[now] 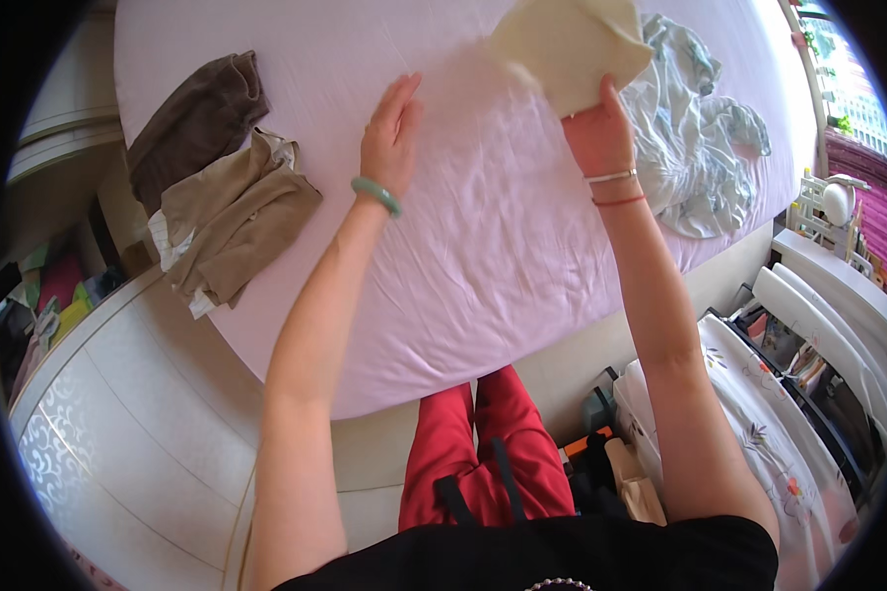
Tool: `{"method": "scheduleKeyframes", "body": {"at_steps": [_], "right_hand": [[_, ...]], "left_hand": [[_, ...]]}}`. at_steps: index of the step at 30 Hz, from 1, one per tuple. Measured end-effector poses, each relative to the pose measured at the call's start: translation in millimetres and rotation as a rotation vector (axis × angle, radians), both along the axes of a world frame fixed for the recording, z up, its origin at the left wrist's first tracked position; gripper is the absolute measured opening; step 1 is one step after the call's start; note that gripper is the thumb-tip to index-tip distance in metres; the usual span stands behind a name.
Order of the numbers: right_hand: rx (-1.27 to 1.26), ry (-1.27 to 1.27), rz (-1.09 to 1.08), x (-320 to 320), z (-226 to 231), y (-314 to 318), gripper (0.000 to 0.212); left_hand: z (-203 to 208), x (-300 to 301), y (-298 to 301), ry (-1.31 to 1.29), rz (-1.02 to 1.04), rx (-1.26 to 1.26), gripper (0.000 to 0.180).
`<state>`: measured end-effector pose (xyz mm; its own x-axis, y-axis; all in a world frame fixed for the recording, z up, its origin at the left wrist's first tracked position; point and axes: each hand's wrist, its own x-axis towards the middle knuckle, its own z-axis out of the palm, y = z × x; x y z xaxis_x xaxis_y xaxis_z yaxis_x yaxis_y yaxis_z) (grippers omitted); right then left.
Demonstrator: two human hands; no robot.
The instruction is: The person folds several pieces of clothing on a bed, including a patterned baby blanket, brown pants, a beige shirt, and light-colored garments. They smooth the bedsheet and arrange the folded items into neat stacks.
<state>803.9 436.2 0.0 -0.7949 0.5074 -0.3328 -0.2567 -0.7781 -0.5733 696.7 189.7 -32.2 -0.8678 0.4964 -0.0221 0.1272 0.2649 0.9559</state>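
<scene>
A pale cream folded cloth (572,49) is in my right hand (601,133), gripped at its near edge with the thumb on top. One side of the cloth is smeared by motion, and I cannot tell what garment it is. My left hand (392,133) is over the lilac bed sheet (463,256), its fingers stretched out and nothing in it. To the right of the cream cloth, partly behind my right hand, lies a crumpled pale blue-and-white patterned garment (695,148).
Brown trousers (237,212) and a dark brown garment (197,123) lie folded at the bed's left edge. A white curved cabinet (138,414) stands at the lower left. On the right are a flower-patterned cloth cover (759,424) and open storage with assorted items.
</scene>
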Motion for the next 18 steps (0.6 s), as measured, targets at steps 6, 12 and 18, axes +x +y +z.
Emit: {"method": "scheduleKeyframes", "body": {"at_steps": [6, 12, 18], "right_hand": [[1.098, -0.608, 0.253, -3.8, -55.9, -55.4, 0.044], [2.21, -0.23, 0.723, 31.0, -95.7, -72.5, 0.056], [1.997, 0.359, 1.502, 225.1, -73.5, -111.9, 0.069]], "left_hand": [[-47.7, -21.3, 1.1, 0.637, -0.246, -0.476, 0.048], [-76.5, 61.3, -43.5, 0.718, -0.756, -0.596, 0.062], [-73.2, 254.6, -153.6, 0.641, -1.306, -0.439, 0.064]]}}
